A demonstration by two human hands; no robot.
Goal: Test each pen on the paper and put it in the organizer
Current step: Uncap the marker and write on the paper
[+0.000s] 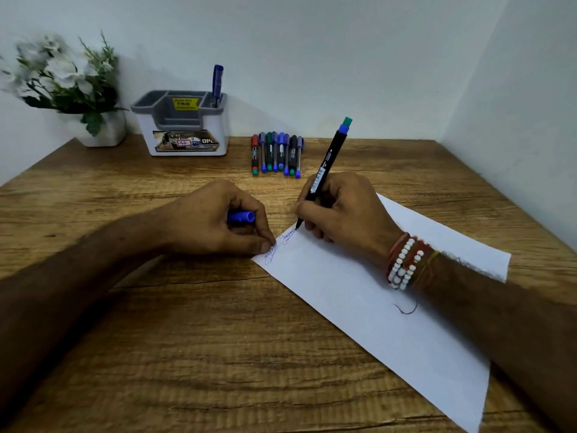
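Observation:
My right hand [346,210] grips a black marker [327,164] with a blue and green end, its tip touching the white paper [374,314] near the sheet's far left corner, beside blue handwriting. My left hand [218,220] holds the blue cap [241,216] in curled fingers and rests its fingertips on the paper's corner. Several pens and markers [276,153] lie in a row at the back of the table. The white and grey organizer [184,126] stands at the back left, with one blue pen [217,84] upright in its right compartment.
A white pot of artificial flowers [71,85] stands in the back left corner. The wooden table [187,339] meets walls behind and on the right. A short dark scribble [406,309] marks the middle of the paper.

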